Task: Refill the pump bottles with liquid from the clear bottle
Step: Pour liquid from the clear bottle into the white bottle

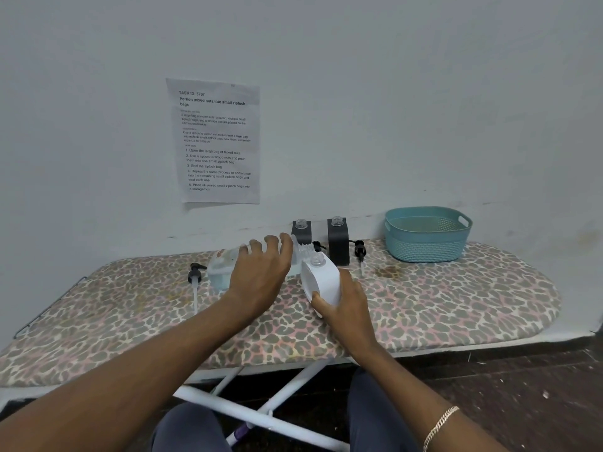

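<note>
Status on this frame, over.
Left hand over clear bottle, grip unclear. Right hand grips white bottle, tilted, pump off. Loose pumps lie aside, not blocking.

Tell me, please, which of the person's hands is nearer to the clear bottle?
Left. The left hand is directly over the clear bottle, covering its middle; the right hand is off to its right, gripping the tilted white bottle.

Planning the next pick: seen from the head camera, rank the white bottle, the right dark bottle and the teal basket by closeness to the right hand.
1. white bottle, held in the right hand.
2. right dark bottle, just behind.
3. teal basket, far right by the wall.
</note>
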